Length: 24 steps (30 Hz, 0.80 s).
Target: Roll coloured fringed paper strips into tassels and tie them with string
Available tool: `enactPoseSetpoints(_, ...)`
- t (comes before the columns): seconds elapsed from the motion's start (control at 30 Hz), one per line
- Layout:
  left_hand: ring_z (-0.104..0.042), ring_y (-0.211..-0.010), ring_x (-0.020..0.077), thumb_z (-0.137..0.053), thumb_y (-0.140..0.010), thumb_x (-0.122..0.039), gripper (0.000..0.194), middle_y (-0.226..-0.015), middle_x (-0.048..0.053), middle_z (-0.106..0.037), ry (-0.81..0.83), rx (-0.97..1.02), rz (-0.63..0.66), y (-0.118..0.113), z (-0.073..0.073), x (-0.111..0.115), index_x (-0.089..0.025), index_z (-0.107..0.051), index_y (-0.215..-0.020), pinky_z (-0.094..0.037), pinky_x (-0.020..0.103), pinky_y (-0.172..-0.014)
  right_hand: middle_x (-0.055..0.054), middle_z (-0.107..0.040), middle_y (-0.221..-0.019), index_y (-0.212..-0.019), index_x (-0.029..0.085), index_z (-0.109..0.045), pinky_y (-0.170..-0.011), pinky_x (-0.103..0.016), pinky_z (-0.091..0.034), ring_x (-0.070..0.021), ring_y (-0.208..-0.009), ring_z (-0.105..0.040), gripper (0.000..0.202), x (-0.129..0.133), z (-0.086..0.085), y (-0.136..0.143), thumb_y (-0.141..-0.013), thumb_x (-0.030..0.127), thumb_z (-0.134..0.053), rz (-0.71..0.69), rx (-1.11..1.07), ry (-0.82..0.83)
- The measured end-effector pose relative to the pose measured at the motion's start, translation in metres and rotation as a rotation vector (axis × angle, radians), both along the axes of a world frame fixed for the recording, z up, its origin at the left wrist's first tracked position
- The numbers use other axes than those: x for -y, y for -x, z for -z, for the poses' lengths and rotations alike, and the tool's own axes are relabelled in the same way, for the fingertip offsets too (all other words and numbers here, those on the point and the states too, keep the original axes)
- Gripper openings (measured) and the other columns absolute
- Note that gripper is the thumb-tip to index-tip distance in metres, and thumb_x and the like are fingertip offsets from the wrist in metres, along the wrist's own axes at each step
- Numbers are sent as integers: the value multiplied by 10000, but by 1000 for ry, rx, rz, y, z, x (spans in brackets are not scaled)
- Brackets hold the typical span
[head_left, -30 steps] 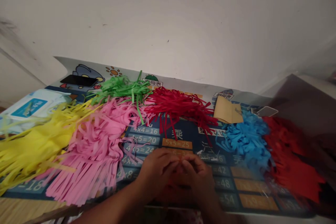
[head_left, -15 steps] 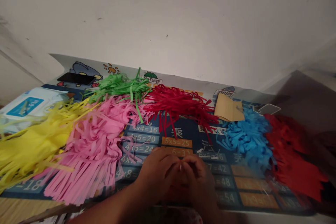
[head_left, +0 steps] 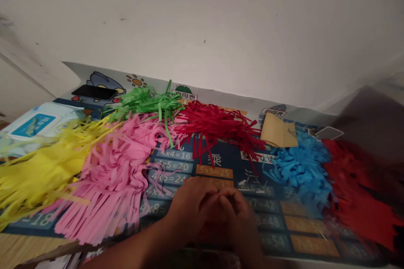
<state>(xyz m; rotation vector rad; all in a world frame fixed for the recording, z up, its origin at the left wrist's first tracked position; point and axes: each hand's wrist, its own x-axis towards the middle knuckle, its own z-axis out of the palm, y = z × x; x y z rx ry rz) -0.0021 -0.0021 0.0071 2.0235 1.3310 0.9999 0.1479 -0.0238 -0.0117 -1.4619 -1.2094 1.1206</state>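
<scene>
The left hand point(head_left: 191, 204) and right hand point(head_left: 238, 210) meet, fingertips bunched narrowly, above dim red material point(head_left: 216, 222); whether they grip anything, I cannot tell. Beneath lies a multiplication-table mat point(head_left: 273, 222) on the desk point(head_left: 27, 247). Pink fringe point(head_left: 116, 176) and yellow fringe point(head_left: 53, 172) spread leftward; blue fringe point(head_left: 303, 172) and red fringe point(head_left: 362, 201) rightward. Beyond are folded tan paper point(head_left: 277, 132), crimson fringe point(head_left: 217, 124), a wipes packet point(head_left: 34, 126), green fringe point(head_left: 145, 103), a black phone point(head_left: 94, 92) and the wall point(head_left: 202, 21).

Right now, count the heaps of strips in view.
6: yellow heap far left, pink heap beside it, green heap behind the pink, crimson heap centre back, blue heap right of centre, red heap far right. More may hide under the left hand or right hand.
</scene>
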Motion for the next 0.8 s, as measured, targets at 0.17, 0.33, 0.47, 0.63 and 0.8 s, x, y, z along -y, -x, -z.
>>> enactPoseSetpoints(0.17, -636, -745, 164, -653, -778, -202, 39, -785, 0, -710, 266, 154, 74, 5, 0, -7, -215, -688, -791, -445, 256, -693, -17, -625, -765, -811, 194, -606, -641, -252, -478, -177, -709, -588, 181, -4, 4, -6, -815, 375, -601, -83, -121, 76)
enactPoseSetpoints(0.33, -650, -806, 186, -670, -770, -238, 99, -849, 20, -734, 244, 151, 69, 12, 2, -10, -221, -714, -856, -442, 277, -741, 12, -568, -678, -793, 197, -575, -574, -233, -440, -148, -611, -531, 213, -5, 6, -11, -849, 402, -575, -74, -46, 37)
enactPoseSetpoints(0.47, -635, -750, 174, -626, -807, -214, 90, -766, 12, -723, 204, 112, 84, 11, -1, -10, -215, -703, -762, -422, 275, -707, -20, -622, -772, -816, 199, -604, -634, -244, -464, -173, -711, -587, 163, -2, 5, -7, -846, 356, -571, -66, 45, -57)
enactPoseSetpoints(0.63, -617, -713, 175, -572, -841, -212, 144, -722, 16, -714, 123, 45, 122, 8, -6, -8, -212, -687, -756, -421, 318, -754, -32, -667, -776, -803, 203, -650, -637, -254, -479, -184, -708, -618, 153, -2, 0, -6, -818, 346, -599, -84, 69, -61)
enactPoseSetpoints(0.8, -647, -833, 206, -619, -838, -312, 137, -872, 51, -739, 78, 71, 150, 12, -4, -7, -229, -708, -901, -465, 321, -781, -6, -673, -631, -732, 206, -672, -586, -262, -488, -188, -593, -628, 136, -5, -2, -12, -710, 336, -704, -57, -129, 88)
